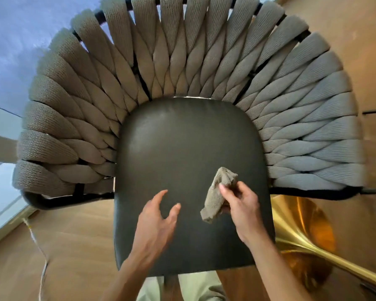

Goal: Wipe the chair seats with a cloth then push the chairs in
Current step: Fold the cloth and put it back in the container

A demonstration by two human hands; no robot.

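A chair fills the head view, with a dark leather seat (178,153) and a curved back of woven grey-beige straps (182,61). My right hand (241,207) is closed around a crumpled grey cloth (217,196) just above the front right part of the seat. One end of the cloth hangs down toward the leather. My left hand (159,222) hovers over the front middle of the seat with its fingers spread and nothing in it.
A shiny brass trumpet-shaped base (302,231) stands on the wooden floor (74,235) to the right of the chair. A thin white cord (39,250) trails across the floor at the left. A glass wall (4,187) runs along the left edge.
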